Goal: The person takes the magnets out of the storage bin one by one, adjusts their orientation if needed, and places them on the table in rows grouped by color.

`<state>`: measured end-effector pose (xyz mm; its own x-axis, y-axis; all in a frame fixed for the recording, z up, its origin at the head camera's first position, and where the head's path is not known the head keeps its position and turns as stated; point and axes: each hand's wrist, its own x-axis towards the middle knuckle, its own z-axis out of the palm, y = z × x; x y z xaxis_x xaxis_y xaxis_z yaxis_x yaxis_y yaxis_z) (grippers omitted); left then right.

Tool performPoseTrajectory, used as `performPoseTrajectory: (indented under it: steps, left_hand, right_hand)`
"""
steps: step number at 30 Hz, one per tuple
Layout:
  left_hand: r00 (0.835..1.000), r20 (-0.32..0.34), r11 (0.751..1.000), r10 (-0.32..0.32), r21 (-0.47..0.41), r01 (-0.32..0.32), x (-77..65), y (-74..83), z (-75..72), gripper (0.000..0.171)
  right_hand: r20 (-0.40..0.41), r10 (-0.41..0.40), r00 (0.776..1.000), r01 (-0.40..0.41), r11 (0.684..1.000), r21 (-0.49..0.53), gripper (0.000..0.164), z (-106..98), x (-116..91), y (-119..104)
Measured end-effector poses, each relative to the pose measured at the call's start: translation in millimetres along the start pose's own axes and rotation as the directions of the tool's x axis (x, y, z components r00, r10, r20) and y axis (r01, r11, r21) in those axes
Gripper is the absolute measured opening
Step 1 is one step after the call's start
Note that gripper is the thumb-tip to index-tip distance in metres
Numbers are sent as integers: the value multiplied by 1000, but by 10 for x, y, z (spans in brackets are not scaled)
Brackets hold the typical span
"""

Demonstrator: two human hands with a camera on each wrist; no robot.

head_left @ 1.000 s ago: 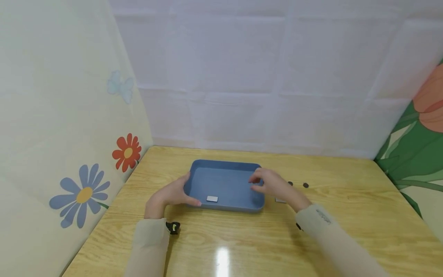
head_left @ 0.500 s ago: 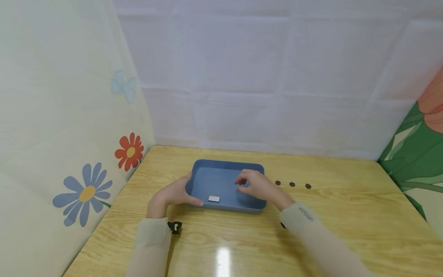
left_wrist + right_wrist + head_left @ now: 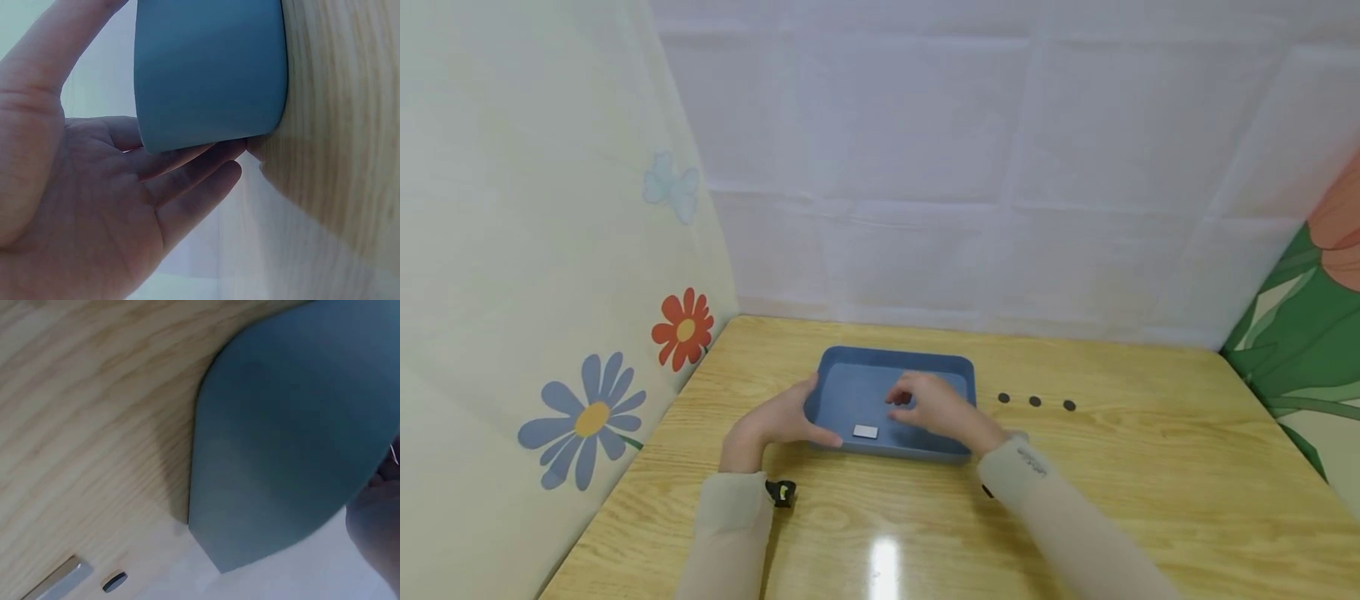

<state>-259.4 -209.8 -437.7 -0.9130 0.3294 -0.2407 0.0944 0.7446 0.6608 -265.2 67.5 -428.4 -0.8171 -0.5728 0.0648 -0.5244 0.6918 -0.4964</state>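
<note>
A shallow blue tray (image 3: 850, 387) lies on the wooden table. My left hand (image 3: 782, 414) grips its left end, thumb along the front wall and fingers at the outer left side; the left wrist view shows fingers against the tray wall (image 3: 212, 69). One small white rectangular bar (image 3: 865, 432) lies inside, near the front left. Above the tray's middle is my right hand (image 3: 928, 407), fingers curled and thumb apart from the index finger. A thin bright line shows among its fingers in the right wrist view, where most of the hand is hidden; whether it holds something is unclear.
Several small dark discs lie right of the tray, among them a near disc (image 3: 1003, 398) and a far-right disc (image 3: 1070, 406). A silver bar (image 3: 59, 581) lies near one disc (image 3: 114, 582). A white cloth backdrop (image 3: 865, 167) stands behind the table (image 3: 1120, 467).
My right hand has moved left from the tray's right edge to over its middle, uncovering another dark disc on the table. The left hand stays on the tray.
</note>
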Motion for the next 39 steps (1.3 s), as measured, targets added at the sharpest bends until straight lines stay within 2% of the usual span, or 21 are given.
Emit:
performPoseTrajectory:
  steps: [10, 17, 23, 30, 39]
  left_hand:
    - [1000, 6, 1000, 7, 1, -7, -2, 5, 2, 134]
    - [1000, 10, 1000, 22, -1, -22, 8, -19, 0, 134]
    - [1000, 11, 1000, 24, -5, -24, 3, -29, 1, 134]
    - [999, 9, 999, 34, -11, -34, -9, -23, -7, 134]
    - [1000, 4, 1000, 19, -15, -19, -10, -14, -8, 133]
  right_hand:
    - [52, 54, 997, -57, 996, 62, 21, 158, 112, -86]
    - [72, 73, 995, -76, 996, 53, 22, 248, 153, -117]
    - [86, 57, 995, -60, 998, 28, 25, 309, 161, -110]
    - [110, 85, 990, -85, 996, -1, 15, 361, 209, -120]
    - [163, 136, 977, -151, 985, 84, 6, 354, 256, -112]
